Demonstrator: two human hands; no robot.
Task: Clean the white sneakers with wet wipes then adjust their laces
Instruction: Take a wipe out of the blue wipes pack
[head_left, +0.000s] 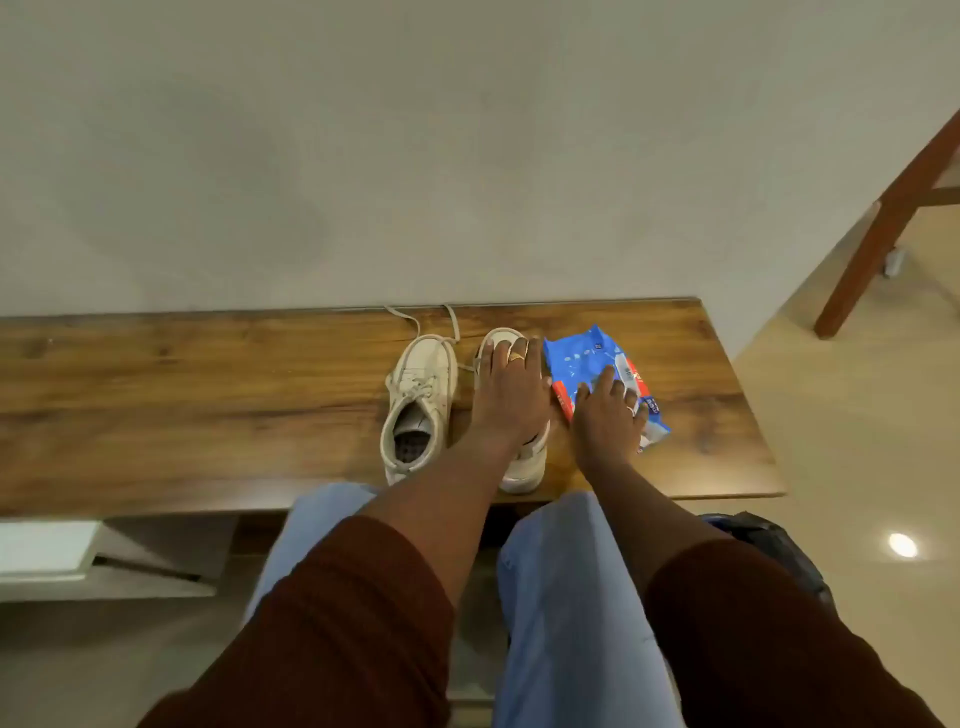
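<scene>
A person sits at a long brown wood-grain table (208, 395) that stands against a pale grey wall (415, 156), looking down at both bare hands. Two white lace-up sneakers stand side by side near the table's middle, toes pointing to the far edge. The left sneaker (418, 400) stands untouched, with its opening facing up and its loose laces (410, 318) trailing toward the wall. The left hand (511, 389), wearing a gold ring (517, 357), lies released over the top of the right sneaker (524, 467). Its fingers stretch toward the toe and are not curled round it. Just beside that shoe on the right lies a blue plastic pack of wet wipes (576, 358) with a red strip. The right hand (610, 415) rests on the pack with fingers spread and relaxed, grasping nothing. Dark red sleeves (337, 623) and light blue trousers (571, 597) fill the near view. A brown wooden chair leg (878, 234) slants at far right.
</scene>
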